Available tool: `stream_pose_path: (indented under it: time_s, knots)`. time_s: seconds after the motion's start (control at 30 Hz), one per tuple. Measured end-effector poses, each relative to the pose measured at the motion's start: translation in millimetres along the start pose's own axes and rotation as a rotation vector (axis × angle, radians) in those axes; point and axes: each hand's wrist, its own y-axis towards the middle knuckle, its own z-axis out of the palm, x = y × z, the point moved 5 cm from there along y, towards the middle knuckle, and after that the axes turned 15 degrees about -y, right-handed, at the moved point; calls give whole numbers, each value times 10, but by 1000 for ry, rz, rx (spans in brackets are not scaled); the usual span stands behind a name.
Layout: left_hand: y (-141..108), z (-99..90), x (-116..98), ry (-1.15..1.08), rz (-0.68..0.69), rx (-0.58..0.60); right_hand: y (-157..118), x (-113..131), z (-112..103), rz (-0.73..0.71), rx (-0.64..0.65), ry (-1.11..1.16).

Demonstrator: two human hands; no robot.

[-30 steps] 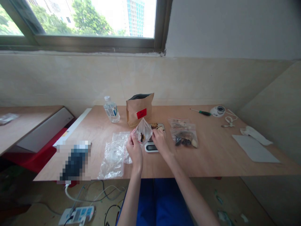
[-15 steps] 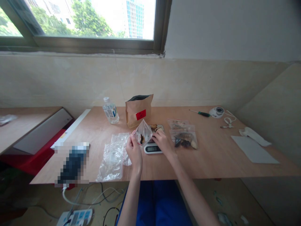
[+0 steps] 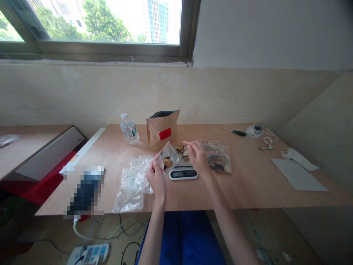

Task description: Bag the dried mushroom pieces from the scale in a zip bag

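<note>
Right hand (image 3: 199, 159): drawn back from the mouth of the clear bag (image 3: 172, 151) since the earlier frame; now at the right edge of the scale (image 3: 183, 177), fingers extended, nothing visible in them.
Clear bag: aloft at the scale's left edge, mouth spread; a tan piece (image 3: 168, 163) now shows inside, beside something dark.
Left hand (image 3: 157, 182): pinching the bag's left side between thumb and fingers.
Scale: set back from the near edge of the table (image 3: 248, 180); dried pieces (image 3: 184, 152) lie on its plate; digits too small to read.
Paper pouch (image 3: 154, 133): upright behind the bag, toward the table's far edge.
Bag mouth: best kept wide; slack film could fold over the opening.
Bag clearance: keep off the plate; contact would likely disturb the reading.
Dried pieces: probably brittle; grip lightly, one at a time.
</note>
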Motion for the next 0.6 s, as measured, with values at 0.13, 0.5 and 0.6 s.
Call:
stream_pose_path:
  time_s: [0.13, 0.5, 0.6]
  knots:
    - [15, -5, 7, 8, -2, 18, -96, -338, 326, -25, 130, -244]
    - [-9, 62, -2, -13, 0, 38, -204, -460, 398, 53, 95, -127]
    - [-18, 81, 0, -27, -9, 39, -182, -384, 203, 128, -109, 68]
